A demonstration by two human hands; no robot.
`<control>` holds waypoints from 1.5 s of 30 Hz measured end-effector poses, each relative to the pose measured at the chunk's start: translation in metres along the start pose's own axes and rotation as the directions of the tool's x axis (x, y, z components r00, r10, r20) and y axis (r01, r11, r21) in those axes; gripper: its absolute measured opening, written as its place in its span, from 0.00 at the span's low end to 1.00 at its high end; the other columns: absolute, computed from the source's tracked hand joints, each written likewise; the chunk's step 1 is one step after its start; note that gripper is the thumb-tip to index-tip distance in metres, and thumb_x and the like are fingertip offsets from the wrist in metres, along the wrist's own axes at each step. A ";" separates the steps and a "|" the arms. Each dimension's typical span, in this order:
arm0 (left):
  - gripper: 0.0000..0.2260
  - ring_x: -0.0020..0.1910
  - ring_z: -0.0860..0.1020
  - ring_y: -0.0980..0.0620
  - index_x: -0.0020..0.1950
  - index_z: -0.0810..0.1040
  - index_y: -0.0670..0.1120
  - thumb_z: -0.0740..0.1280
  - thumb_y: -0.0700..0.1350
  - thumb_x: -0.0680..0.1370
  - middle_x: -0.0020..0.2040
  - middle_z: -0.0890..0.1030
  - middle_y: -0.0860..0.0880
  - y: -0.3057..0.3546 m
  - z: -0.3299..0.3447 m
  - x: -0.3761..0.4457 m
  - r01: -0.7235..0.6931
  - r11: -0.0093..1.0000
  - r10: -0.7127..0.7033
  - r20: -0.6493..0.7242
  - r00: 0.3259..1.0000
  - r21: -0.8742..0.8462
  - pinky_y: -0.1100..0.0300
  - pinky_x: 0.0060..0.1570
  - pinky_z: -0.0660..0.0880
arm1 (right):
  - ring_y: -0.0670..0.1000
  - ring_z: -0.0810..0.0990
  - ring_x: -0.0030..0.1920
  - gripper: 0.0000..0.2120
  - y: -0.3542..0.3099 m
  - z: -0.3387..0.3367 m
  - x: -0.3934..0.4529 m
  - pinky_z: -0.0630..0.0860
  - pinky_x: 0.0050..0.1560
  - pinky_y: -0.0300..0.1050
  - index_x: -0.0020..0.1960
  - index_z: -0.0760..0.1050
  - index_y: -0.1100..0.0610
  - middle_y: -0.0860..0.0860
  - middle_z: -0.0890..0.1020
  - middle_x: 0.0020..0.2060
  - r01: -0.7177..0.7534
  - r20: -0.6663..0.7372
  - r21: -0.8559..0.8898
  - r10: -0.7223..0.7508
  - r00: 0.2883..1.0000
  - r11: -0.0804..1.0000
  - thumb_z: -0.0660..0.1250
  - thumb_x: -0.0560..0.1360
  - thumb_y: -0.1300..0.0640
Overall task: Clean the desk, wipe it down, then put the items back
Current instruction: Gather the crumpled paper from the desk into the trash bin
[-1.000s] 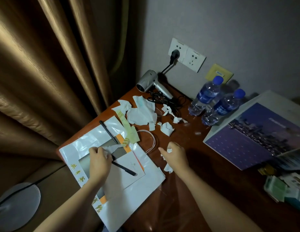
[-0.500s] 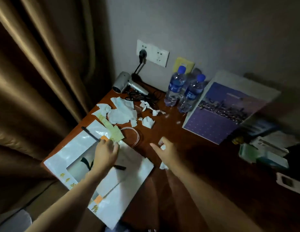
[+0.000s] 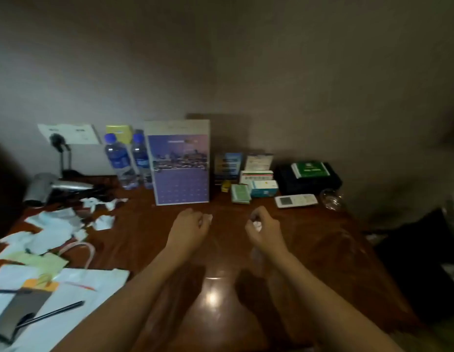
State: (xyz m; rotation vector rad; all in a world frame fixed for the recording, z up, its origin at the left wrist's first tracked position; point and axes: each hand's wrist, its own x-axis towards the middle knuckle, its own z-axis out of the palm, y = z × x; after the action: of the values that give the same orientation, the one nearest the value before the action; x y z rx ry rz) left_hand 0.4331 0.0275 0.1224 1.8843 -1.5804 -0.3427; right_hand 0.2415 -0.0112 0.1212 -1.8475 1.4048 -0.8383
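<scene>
Both my hands hover over the middle of the dark wooden desk (image 3: 149, 240). My left hand (image 3: 189, 226) is curled, and a small white scrap shows at its fingertips. My right hand (image 3: 262, 228) is curled round a crumpled white paper scrap (image 3: 257, 224). More torn paper scraps (image 3: 55, 227) lie scattered on the left of the desk. A white paper bag (image 3: 76, 295) lies flat at the near left with a black pen (image 3: 50, 313) on it.
Along the wall stand a hair dryer (image 3: 53, 186), two water bottles (image 3: 121, 161), a purple calendar (image 3: 180, 163), several small boxes (image 3: 258, 184), a black box (image 3: 308, 177), a white remote (image 3: 295, 200) and a glass (image 3: 332, 198). The desk's right edge drops into darkness.
The view has swung right, toward the middle of the desk. My left hand left the paper bag and both hands now sit together at the centre, curled round paper scraps.
</scene>
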 end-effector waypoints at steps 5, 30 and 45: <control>0.13 0.39 0.73 0.44 0.40 0.75 0.39 0.57 0.45 0.78 0.38 0.73 0.42 0.102 0.085 -0.019 -0.153 0.988 0.155 0.123 0.980 -0.026 0.58 0.37 0.60 | 0.47 0.74 0.32 0.13 0.073 -0.121 -0.061 0.68 0.32 0.34 0.38 0.65 0.48 0.48 0.75 0.32 -0.159 -0.162 -0.019 0.153 0.975 0.987 0.67 0.73 0.62; 0.07 0.38 0.75 0.51 0.38 0.72 0.44 0.66 0.40 0.76 0.38 0.74 0.47 0.504 0.377 -0.080 -0.432 0.773 0.625 0.446 0.640 -0.464 0.55 0.38 0.73 | 0.42 0.70 0.31 0.08 0.295 -0.476 -0.240 0.67 0.33 0.35 0.42 0.66 0.51 0.47 0.71 0.34 -0.531 -0.644 0.094 0.458 0.613 0.842 0.63 0.75 0.61; 0.02 0.37 0.77 0.53 0.44 0.74 0.43 0.66 0.41 0.76 0.39 0.77 0.48 0.666 0.552 -0.017 -0.271 0.864 0.486 0.560 0.671 -0.424 0.55 0.39 0.75 | 0.51 0.73 0.42 0.10 0.458 -0.664 -0.169 0.66 0.41 0.44 0.40 0.65 0.49 0.57 0.76 0.41 -0.594 -0.604 0.114 0.531 0.595 0.796 0.64 0.75 0.60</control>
State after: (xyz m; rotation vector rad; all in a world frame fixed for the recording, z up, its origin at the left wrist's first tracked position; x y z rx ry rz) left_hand -0.4095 -0.1690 0.1155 1.1747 -2.1718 -1.0840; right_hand -0.5827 -0.0217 0.1152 -1.0520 2.3179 -1.0738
